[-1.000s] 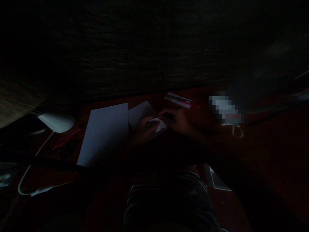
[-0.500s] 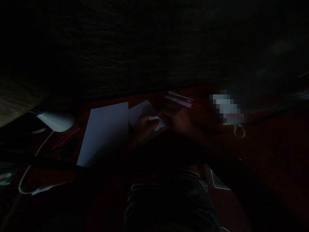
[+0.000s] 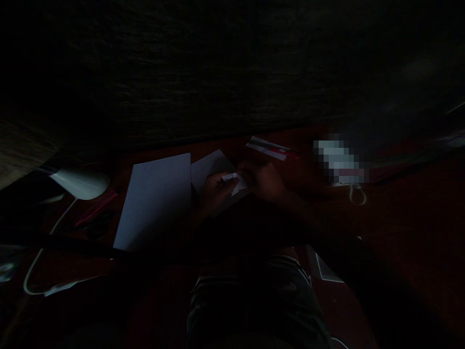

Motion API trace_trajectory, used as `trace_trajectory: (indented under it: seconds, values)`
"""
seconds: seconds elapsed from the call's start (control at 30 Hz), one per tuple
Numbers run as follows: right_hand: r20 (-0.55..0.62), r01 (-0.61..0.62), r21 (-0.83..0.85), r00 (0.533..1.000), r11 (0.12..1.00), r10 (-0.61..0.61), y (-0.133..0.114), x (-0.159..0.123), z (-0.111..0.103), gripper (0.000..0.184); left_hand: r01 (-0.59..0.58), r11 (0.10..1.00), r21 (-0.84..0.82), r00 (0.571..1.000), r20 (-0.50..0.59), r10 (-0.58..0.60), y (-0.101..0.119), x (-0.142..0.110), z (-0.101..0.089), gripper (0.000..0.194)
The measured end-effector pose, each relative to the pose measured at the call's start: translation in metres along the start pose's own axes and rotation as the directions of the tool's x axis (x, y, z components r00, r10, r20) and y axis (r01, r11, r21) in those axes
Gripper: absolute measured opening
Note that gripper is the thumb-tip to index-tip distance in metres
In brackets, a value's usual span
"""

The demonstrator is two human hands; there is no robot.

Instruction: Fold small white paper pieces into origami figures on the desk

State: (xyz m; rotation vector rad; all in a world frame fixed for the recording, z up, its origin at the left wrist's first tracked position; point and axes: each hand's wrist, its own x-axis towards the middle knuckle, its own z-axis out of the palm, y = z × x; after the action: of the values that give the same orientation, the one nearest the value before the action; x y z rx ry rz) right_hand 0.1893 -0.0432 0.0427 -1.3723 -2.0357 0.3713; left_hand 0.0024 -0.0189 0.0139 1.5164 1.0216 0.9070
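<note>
Between both hands is a small folded piece of white paper [image 3: 229, 177], its pointed lower end showing below the fingers. My left hand [image 3: 215, 190] is closed on its left side. My right hand [image 3: 266, 181] pinches at its right side, though the dim light hides most of those fingertips. Under the hands lies a grey-white sheet [image 3: 209, 164] turned at an angle. Close to my left hand, a larger white sheet or pad [image 3: 160, 194] rests flat on the dark reddish table.
Beyond my right hand, a red cutter-like tool [image 3: 285, 153] lies on a white strip [image 3: 258, 145]. At left are a white lamp-like cone [image 3: 82, 184] with a pale cord [image 3: 54, 228] and a pink-red strip-shaped object [image 3: 96, 209]. A blurred-out pale object [image 3: 339, 162] is at right.
The folded paper has turned in my fingers, so its upper part now looks like a narrow band. Both hands stay close together over the angled sheet. The whole view has shifted slightly.
</note>
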Motion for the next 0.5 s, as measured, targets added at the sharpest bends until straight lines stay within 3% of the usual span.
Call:
trace_trajectory:
  seconds: [0.3, 0.5]
  values:
    - [0.034, 0.041, 0.091, 0.998, 0.995, -0.045, 0.0059, 0.0011, -0.0039, 0.019, 0.005, 1.000, 0.015, 0.998, 0.067, -0.006, 0.0001, -0.0006, -0.0013, 0.042]
    - [0.014, 0.041, 0.095, 0.999, 0.995, -0.043, 0.0056, 0.0016, -0.0034, 0.020, -0.045, 0.998, -0.040, 0.998, 0.041, 0.047, -0.0007, 0.0000, -0.0017, 0.045]
